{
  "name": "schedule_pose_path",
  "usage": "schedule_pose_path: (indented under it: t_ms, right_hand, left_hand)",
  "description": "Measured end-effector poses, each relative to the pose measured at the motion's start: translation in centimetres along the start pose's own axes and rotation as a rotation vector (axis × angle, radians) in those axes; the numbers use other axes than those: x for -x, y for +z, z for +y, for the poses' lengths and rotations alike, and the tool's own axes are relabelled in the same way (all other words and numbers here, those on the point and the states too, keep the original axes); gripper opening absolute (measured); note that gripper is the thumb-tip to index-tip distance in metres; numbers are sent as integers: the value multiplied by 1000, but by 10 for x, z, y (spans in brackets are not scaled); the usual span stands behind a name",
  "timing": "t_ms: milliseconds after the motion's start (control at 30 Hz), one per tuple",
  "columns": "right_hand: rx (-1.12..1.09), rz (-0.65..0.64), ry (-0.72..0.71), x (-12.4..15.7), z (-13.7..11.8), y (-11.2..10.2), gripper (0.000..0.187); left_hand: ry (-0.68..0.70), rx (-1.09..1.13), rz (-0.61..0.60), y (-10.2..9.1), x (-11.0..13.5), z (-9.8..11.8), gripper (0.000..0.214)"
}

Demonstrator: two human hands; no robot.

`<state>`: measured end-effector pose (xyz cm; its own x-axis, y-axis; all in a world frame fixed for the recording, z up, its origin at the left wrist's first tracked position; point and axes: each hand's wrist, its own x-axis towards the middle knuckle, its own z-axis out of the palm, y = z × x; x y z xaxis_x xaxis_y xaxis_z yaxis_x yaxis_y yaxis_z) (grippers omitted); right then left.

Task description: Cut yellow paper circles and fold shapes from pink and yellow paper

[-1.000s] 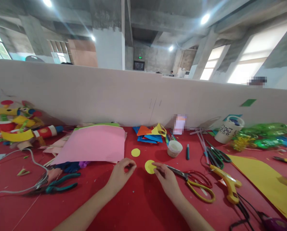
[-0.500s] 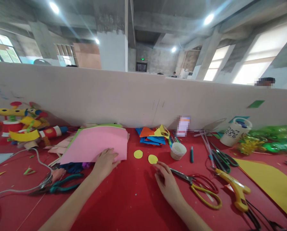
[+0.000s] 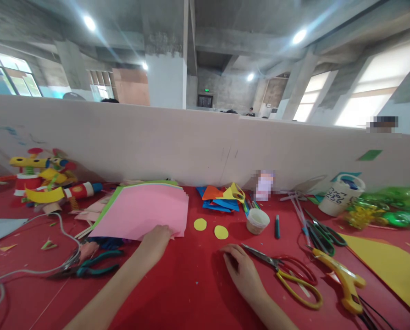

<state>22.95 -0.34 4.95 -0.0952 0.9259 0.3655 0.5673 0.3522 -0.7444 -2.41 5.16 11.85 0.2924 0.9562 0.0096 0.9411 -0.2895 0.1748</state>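
My left hand [image 3: 157, 243] is at the near edge of a stack of pink paper [image 3: 143, 208], its fingers bent over that edge and closed on the paper; the thumb is partly hidden. My right hand [image 3: 241, 268] rests on the red table with loosely curved fingers apart and holds nothing. Two yellow paper circles [image 3: 221, 232] lie flat between the hands, apart from both. Just right of my right hand lie scissors [image 3: 282, 270] with red and yellow handles, blades slightly parted.
Pliers [image 3: 96, 266] and a white cord lie left. Colored paper scraps [image 3: 218, 197], a plastic cup [image 3: 257, 221], a marker [image 3: 277, 227] and a phone stand toward the partition [image 3: 157, 142]. A yellow glue gun [image 3: 342, 279], green-handled scissors [image 3: 324, 236] and yellow paper [image 3: 390, 270] are right.
My left hand has drawn back from the pink paper's top to its near edge, fingers now bent. My right hand has moved slightly away from the yellow circle. The view has shifted a little.
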Motion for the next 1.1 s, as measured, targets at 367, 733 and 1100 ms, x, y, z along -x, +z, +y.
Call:
schedule_pose_path:
  t_ms: [367,733,1100]
  right_hand:
    - [-46,10,-11,-1,-2,-1,22]
    - [-97,27,46,1,-3,-1,22]
    - [-513,-203,283,12,-9,-20,27]
  left_hand:
    - [-129,-110,102,-17,-8,-4,31]
    - [-14,-53,289,-31,7,23,39]
    - [717,-74,206,58,85,109,14]
